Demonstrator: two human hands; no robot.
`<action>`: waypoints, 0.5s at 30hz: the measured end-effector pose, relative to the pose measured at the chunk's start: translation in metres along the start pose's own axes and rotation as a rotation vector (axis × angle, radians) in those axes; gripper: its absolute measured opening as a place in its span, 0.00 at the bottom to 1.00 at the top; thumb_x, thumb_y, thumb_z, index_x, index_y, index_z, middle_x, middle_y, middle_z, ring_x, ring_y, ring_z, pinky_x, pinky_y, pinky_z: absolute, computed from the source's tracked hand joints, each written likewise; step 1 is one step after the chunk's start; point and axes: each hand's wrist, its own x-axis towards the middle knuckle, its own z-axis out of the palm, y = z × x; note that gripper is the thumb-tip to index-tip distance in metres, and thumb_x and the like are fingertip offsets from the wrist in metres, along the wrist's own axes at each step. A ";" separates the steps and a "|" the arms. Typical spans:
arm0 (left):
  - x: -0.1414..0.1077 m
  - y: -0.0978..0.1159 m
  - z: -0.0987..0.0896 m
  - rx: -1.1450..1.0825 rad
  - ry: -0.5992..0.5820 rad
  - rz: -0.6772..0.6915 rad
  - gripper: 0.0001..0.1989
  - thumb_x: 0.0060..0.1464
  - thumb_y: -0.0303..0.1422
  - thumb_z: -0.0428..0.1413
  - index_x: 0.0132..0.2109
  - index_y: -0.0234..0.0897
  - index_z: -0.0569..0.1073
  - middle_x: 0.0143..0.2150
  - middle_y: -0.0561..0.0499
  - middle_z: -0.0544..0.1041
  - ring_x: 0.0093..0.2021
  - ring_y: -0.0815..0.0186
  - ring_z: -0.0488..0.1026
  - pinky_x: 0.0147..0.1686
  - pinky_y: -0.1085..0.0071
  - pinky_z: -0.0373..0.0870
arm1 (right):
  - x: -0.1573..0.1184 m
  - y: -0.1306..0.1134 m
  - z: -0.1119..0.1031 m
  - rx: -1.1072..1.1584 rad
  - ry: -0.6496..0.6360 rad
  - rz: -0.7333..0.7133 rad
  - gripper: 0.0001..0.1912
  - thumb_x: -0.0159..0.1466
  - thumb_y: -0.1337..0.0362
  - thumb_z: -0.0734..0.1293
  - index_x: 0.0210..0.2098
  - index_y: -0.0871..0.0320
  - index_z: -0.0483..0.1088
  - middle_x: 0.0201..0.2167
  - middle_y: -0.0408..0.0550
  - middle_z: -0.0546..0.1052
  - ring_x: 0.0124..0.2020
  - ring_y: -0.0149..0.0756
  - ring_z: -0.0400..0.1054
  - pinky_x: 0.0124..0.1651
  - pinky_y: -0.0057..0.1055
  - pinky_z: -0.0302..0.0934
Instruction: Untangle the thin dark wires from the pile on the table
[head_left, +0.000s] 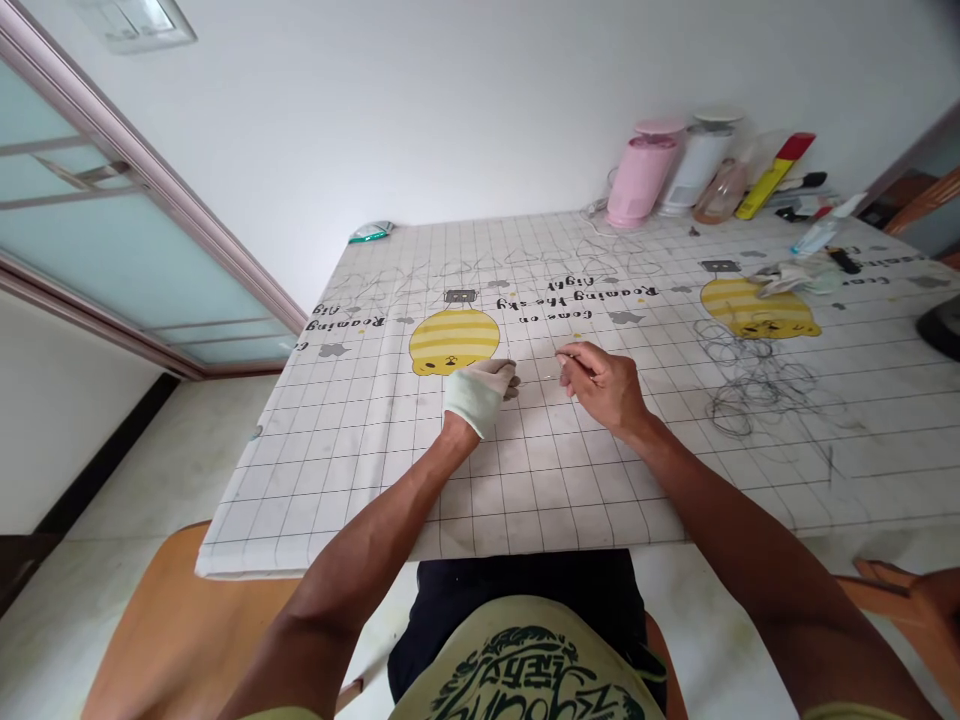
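My left hand (484,392), in a white and grey work glove, is closed with its fingertips pinched just above the tablecloth. Whatever it pinches is too small to make out. A short gap to the right, my bare right hand (604,385) is closed too, thumb against fingers. A faint, thin glinting wire (548,378) shows at its fingertips, toward the left hand. Right of that hand lies a loose tangle of thin dark wire (739,385) on the cloth. More thin wire (480,262), bent into loops, stretches across the back of the table.
The table wears a checked cloth (337,500) with yellow balloon prints. Along the back stand a pink cylinder (641,180), a white one (697,165), a bottle (724,190) and a yellow-red box (776,175). A glove (802,275) lies right; a small packet (371,232) sits back left.
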 end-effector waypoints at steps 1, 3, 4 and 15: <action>-0.001 0.001 0.000 -0.004 -0.001 0.000 0.13 0.63 0.34 0.54 0.45 0.36 0.82 0.37 0.48 0.83 0.35 0.67 0.81 0.38 0.73 0.78 | 0.001 0.001 -0.001 0.015 -0.009 0.015 0.17 0.73 0.48 0.63 0.41 0.53 0.76 0.25 0.44 0.77 0.23 0.34 0.71 0.28 0.32 0.69; -0.002 0.002 0.001 0.033 -0.009 0.005 0.13 0.63 0.33 0.54 0.45 0.36 0.83 0.37 0.49 0.84 0.35 0.68 0.81 0.39 0.74 0.78 | 0.002 0.002 -0.002 0.051 -0.046 0.040 0.17 0.72 0.47 0.65 0.40 0.53 0.76 0.24 0.43 0.77 0.22 0.34 0.71 0.27 0.32 0.68; -0.002 0.002 0.001 0.056 -0.015 0.008 0.13 0.63 0.33 0.54 0.45 0.36 0.83 0.37 0.49 0.84 0.35 0.68 0.81 0.39 0.74 0.78 | 0.003 0.003 -0.002 0.067 -0.060 0.054 0.17 0.72 0.47 0.65 0.39 0.53 0.76 0.24 0.43 0.77 0.21 0.33 0.71 0.27 0.31 0.68; 0.002 -0.001 0.003 -0.017 -0.056 0.012 0.15 0.64 0.31 0.54 0.51 0.34 0.81 0.40 0.47 0.84 0.36 0.68 0.81 0.40 0.73 0.79 | 0.003 -0.001 -0.003 0.124 -0.067 0.095 0.15 0.71 0.49 0.66 0.39 0.54 0.75 0.24 0.43 0.77 0.20 0.32 0.70 0.25 0.30 0.66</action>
